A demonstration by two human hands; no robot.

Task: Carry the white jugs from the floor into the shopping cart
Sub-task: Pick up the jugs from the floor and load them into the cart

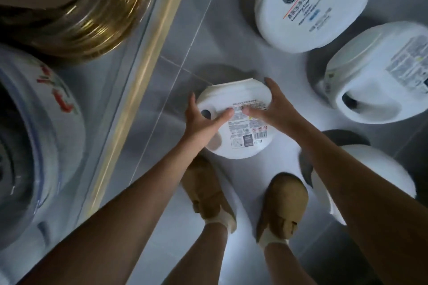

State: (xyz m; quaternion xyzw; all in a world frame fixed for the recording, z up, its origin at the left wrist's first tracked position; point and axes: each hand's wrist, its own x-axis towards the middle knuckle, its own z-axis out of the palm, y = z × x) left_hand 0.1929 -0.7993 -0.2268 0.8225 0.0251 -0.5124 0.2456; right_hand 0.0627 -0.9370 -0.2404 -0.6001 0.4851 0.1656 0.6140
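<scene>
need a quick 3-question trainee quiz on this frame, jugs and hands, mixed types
1. True or false: the left hand and the right hand hold the same white jug.
2. Besides the held one, how many white jugs show? A) one B) three C) six
3. Short answer: what colour are the person's shoes?

Key:
1. True.
2. B: the labelled jug at top right, the jug at right, and the jug behind the right forearm.
3. Tan.
</scene>
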